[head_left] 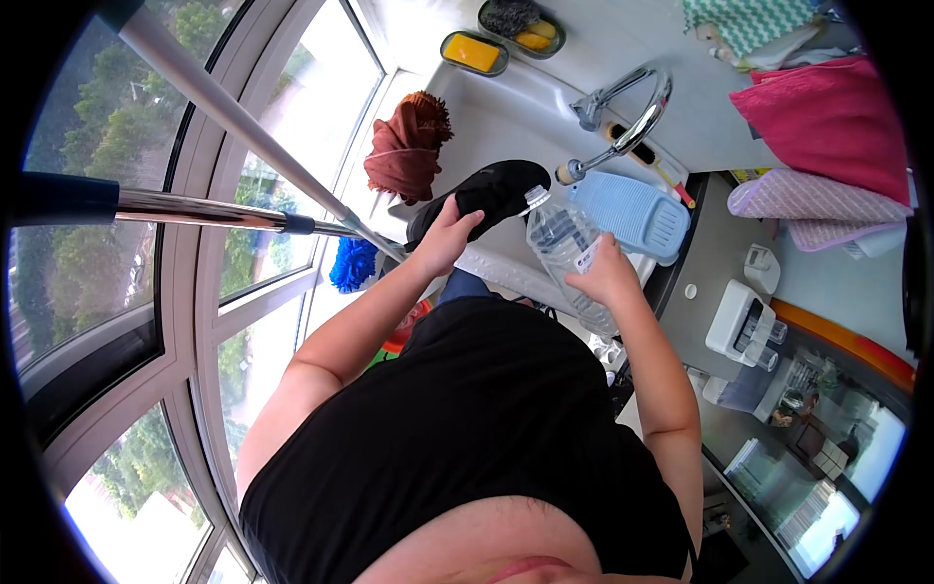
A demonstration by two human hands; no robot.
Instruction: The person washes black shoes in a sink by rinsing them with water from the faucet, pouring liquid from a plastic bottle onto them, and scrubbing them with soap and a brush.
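My left hand (449, 237) is closed on the near end of a black shoe (501, 185), which I hold over the white sink (506, 112). In my right hand (605, 276) is a large clear plastic bottle (556, 232), gripped around its lower body. The bottle is tilted, and its uncapped-looking mouth points at the far end of the shoe. Whether water is coming out cannot be made out. Close to the bottle's neck is the spout of the chrome faucet (647, 119). A light blue washboard (637, 216) lies just right of the bottle.
A brown cloth (404, 151) lies on the sink's left rim. Yellow soap (472, 53) and a brush (637, 146) are behind the sink. Long poles (233, 122) slant across the window side, near a blue mop head (352, 265). Pink cloth (827, 112) hangs at right.
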